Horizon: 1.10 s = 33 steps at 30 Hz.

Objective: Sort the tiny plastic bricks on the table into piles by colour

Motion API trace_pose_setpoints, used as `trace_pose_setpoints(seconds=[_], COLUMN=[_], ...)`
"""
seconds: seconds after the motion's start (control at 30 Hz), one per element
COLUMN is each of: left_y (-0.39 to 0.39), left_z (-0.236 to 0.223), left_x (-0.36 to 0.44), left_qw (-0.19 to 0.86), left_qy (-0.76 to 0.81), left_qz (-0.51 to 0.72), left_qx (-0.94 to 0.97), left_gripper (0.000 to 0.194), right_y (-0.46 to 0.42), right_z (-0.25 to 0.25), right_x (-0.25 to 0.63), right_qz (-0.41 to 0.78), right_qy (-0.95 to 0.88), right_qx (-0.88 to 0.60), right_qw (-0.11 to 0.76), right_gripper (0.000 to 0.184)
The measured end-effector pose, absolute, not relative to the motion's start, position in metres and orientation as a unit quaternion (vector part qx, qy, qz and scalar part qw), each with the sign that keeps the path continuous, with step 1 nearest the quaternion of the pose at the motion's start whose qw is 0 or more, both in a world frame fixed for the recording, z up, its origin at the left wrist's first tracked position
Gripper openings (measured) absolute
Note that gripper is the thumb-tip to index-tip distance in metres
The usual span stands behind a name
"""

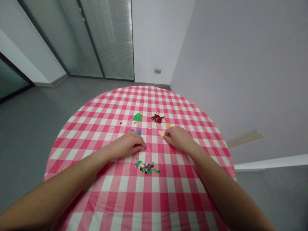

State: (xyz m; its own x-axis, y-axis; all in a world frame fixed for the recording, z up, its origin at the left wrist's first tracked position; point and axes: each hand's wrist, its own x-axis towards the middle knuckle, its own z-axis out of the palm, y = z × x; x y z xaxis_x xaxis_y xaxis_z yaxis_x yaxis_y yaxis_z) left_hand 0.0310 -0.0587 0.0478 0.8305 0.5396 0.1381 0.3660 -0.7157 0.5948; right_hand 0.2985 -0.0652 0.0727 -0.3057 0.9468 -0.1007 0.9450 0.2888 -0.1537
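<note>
My left hand (130, 144) is just in front of a few blue block-like pieces (139, 132). Its thumb and fingers curl together at the tips, and whatever they hold is hidden or too small to name. Beside a small heap of cream pieces (161, 132), the fingertips of my right hand (178, 138) are pinched together; what is between them I cannot make out. A mixed pile (147, 168) of green, brown, blue and cream pieces lies nearer to me, between the forearms.
Green pieces (138, 117) and dark brown pieces (158, 118) form separate heaps farther back. Yellow pieces (168, 124), white pieces (149, 126) and one red piece (120, 123) lie nearby. A checked cloth (115, 192) covers the round table; a wall (240, 64) stands at right.
</note>
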Motion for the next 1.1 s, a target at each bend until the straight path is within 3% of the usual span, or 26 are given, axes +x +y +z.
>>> trace_pose_setpoints(seconds=[0.2,0.27,0.37,0.57,1.1], left_y=[-0.063,-0.065,-0.068,-0.068,-0.068], left_z=[0.045,0.042,0.039,0.041,0.042], left_x=[0.037,0.040,0.043,0.045,0.044], left_qw=[0.380,0.432,0.506,0.646,0.611], left_qy=[0.340,0.371,0.379,0.320,0.352], left_qz=[0.221,0.255,0.291,0.285,0.288], left_qx=[0.831,0.782,0.718,0.632,0.647], left_gripper=[0.012,0.008,0.018,0.035,0.027], right_y=[-0.074,-0.079,-0.085,-0.088,-0.084], right_z=[0.070,0.066,0.060,0.055,0.062], right_x=[0.285,0.277,0.267,0.264,0.272], right_qz=[0.150,0.180,0.220,0.266,0.218], right_qy=[-0.841,-0.853,-0.862,-0.862,-0.862], right_qx=[-0.494,-0.438,-0.370,-0.323,-0.365], right_qw=[0.162,0.220,0.267,0.285,0.276], right_gripper=[0.013,0.011,0.013,0.014,0.014])
